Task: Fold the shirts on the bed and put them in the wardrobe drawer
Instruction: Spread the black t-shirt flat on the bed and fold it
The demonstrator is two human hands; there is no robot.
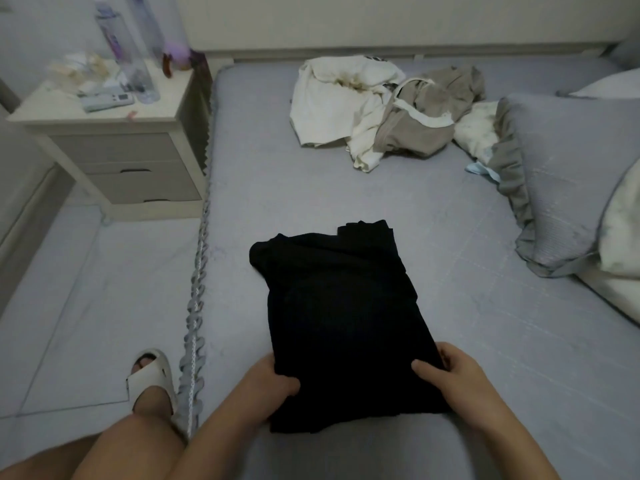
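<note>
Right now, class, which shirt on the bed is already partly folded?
The black shirt, lying flat, gripped at its near edge by both hands; the white shirt and grey shirt lie crumpled beyond.

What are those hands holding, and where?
Both hands, left and right, grip the black shirt at its near edge, one at each corner.

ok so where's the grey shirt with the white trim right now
In the head view, the crumpled grey shirt with white trim lies at the far right of the grey bed, between the crumpled white shirt and the grey ruffled pillow.
</note>
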